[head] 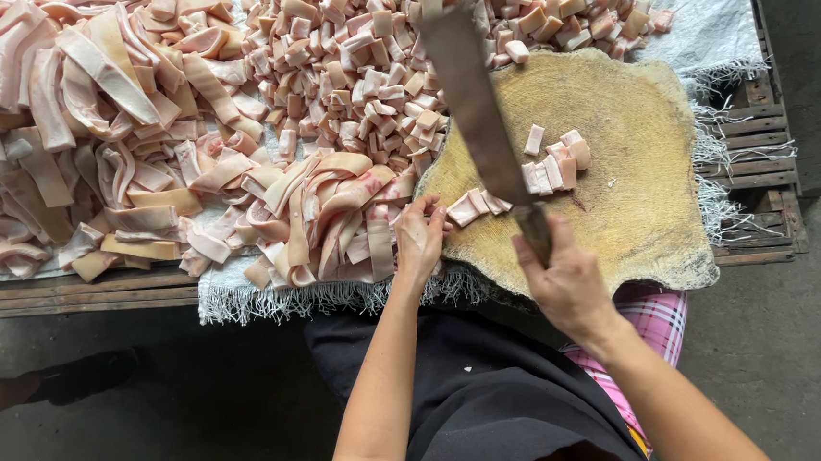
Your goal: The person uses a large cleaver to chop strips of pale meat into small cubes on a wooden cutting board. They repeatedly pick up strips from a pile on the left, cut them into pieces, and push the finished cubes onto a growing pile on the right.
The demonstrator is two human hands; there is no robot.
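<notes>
1. A long cleaver [475, 110] is gripped by its handle in the right hand [563, 282], fingers wrapped fully around it; the blade is raised over the wooden chopping block [640, 205], pointing toward 11 o'clock
2. A bundle of long pork skin strips [332, 212] is pinned at the block's 9 o'clock edge by the left hand [419, 239], fingers curled down onto the strip ends
3. A few freshly cut pieces [546, 168] lie on the block, just beside the blade
4. A large heap of small cut cubes [416, 37] is seen at 12 o'clock on the white woven sheet [703, 8]; much is judged done
5. A big pile of uncut strips [66, 120] remains at 10 o'clock, so roughly half is judged left
</notes>
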